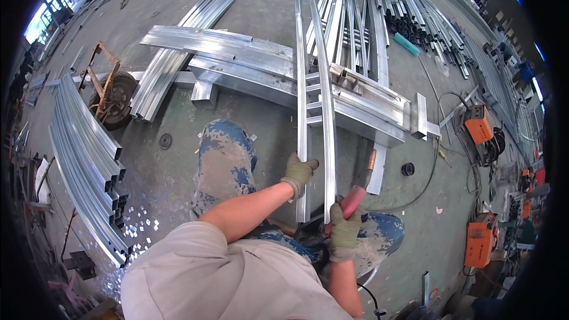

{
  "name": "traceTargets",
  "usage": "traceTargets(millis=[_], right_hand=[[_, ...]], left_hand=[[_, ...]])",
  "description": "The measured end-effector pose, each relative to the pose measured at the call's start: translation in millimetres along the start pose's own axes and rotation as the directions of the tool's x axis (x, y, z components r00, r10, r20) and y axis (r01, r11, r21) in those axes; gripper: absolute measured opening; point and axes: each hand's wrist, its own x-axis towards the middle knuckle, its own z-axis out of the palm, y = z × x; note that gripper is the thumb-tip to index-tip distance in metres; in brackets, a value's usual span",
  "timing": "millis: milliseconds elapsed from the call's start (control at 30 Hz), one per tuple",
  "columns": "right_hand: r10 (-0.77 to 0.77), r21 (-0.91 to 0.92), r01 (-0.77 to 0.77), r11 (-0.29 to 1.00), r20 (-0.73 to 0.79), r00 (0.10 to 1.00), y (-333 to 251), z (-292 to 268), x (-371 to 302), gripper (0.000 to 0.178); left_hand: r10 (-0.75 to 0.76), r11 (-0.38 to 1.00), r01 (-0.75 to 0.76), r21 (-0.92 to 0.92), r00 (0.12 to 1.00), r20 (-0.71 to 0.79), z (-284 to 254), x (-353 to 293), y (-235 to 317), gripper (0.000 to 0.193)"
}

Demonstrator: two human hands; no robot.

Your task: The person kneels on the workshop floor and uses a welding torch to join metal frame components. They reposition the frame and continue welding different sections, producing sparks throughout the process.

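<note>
A long ladder-like metal frame [329, 142], with two rails joined by short crosspieces, stretches away from me over a stack of wide metal channels [249, 77]. My left hand [298, 172], in a work glove, is closed around the left rail near its close end. In my right gloved hand [345, 228] is a welding torch [354, 200] with a red handle. Its copper-coloured nozzle [372, 159] points up and away, just right of the right rail. That hand is beside the close end of the right rail; whether it touches the rail is hard to tell.
Square metal tubes [89, 154] lie stacked at the left, near scattered shiny scraps. A wheeled cart [112, 95] stands behind them. Two orange machines [480, 240] sit at the right, with a cable [424, 186] across the floor. More tubes [349, 29] lie farther off.
</note>
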Motion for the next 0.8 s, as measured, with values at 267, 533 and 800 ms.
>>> traceTargets(millis=[267, 533, 800], right_hand=[[0.185, -0.1, -0.177, 0.979, 0.083, 0.979, -4.7, 17.2, -15.0, 0.053], [-0.191, -0.467, 0.208, 0.859, 0.084, 0.978, -25.7, 41.2, -35.3, 0.07], [-0.294, -0.406, 0.322, 0.855, 0.13, 0.947, -18.0, 35.1, -43.9, 0.068]], left_hand=[[0.044, 0.999, -0.044, -0.004, 0.998, 0.051, -20.4, 0.0, 4.8, 0.036], [0.09, 0.983, -0.087, -0.163, 0.996, 0.016, -25.4, 31.0, -50.5, 0.042], [0.042, 0.906, -0.015, -0.423, 0.998, 0.056, -33.2, -11.4, -19.4, 0.024]])
